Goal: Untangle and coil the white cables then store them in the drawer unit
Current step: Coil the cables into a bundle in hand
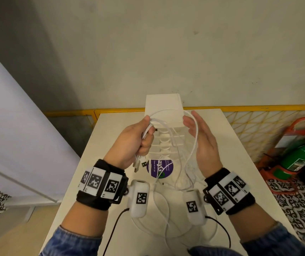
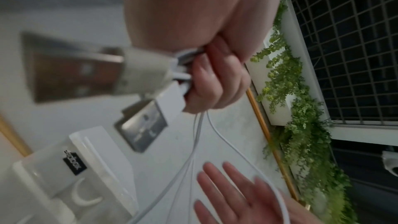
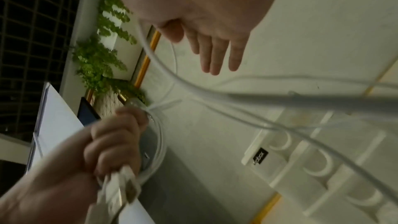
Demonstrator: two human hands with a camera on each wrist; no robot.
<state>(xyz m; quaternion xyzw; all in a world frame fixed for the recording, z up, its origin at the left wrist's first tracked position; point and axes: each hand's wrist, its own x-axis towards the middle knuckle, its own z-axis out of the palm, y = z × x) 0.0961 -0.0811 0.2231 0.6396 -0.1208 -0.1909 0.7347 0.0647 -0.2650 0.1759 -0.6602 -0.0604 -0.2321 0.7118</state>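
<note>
My left hand (image 1: 140,139) is a fist round a bundle of white cables (image 1: 149,131), with USB plugs (image 1: 138,164) hanging out below it. From the fist a white loop (image 1: 196,137) arcs over to my right hand (image 1: 201,133), which is held flat with straight fingers, the strand lying across its palm. The same fist (image 2: 213,81) and flat hand (image 2: 237,193) show in the left wrist view, and fist (image 3: 116,140) and flat hand (image 3: 215,45) in the right wrist view. Behind the hands stands the white drawer unit (image 1: 163,106). More white cable (image 1: 166,215) lies loose on the table.
The white table (image 1: 111,141) is narrow, with a wall close behind the drawer unit. A purple round sticker (image 1: 160,168) lies on the tabletop. A green extinguisher (image 1: 299,157) in an orange stand sits on the floor at right. A yellow mesh fence (image 1: 258,122) runs behind.
</note>
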